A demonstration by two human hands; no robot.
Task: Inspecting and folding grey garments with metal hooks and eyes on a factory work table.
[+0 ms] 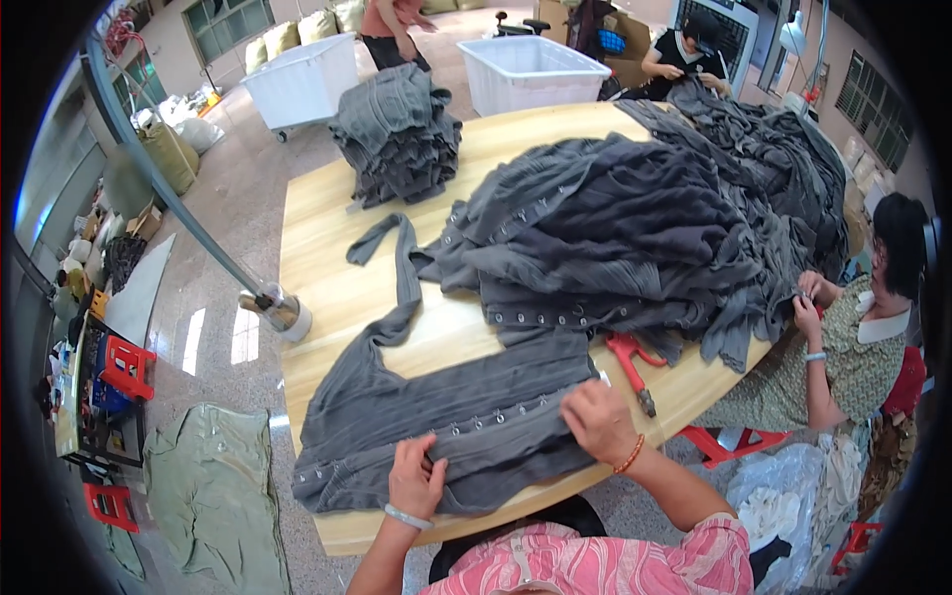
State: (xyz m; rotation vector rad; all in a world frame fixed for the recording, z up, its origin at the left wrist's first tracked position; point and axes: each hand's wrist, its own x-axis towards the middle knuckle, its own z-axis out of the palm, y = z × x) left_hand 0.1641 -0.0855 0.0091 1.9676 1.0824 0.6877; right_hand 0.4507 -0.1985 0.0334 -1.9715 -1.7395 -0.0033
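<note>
A dark grey garment [446, 392] lies spread on the near part of the table, with a row of small round metallic fasteners along its front band. One long narrow piece of it trails up toward the far left. My left hand [415, 478] bends its fingers onto the band near its left end, pinching the cloth. My right hand [598, 420] grips the same garment at the band's right end. Just beyond my right hand lies a pair of red-handled pliers [627, 362]. Cloth under my fingertips is hidden.
A large heap of grey garments [615, 228] covers the table's far right, and a folded stack [397, 134] stands at the far left. By the table's left edge is a cup of tools [288, 315] beside a metal pole [188, 218]. A co-worker [843, 327] handles cloth at right.
</note>
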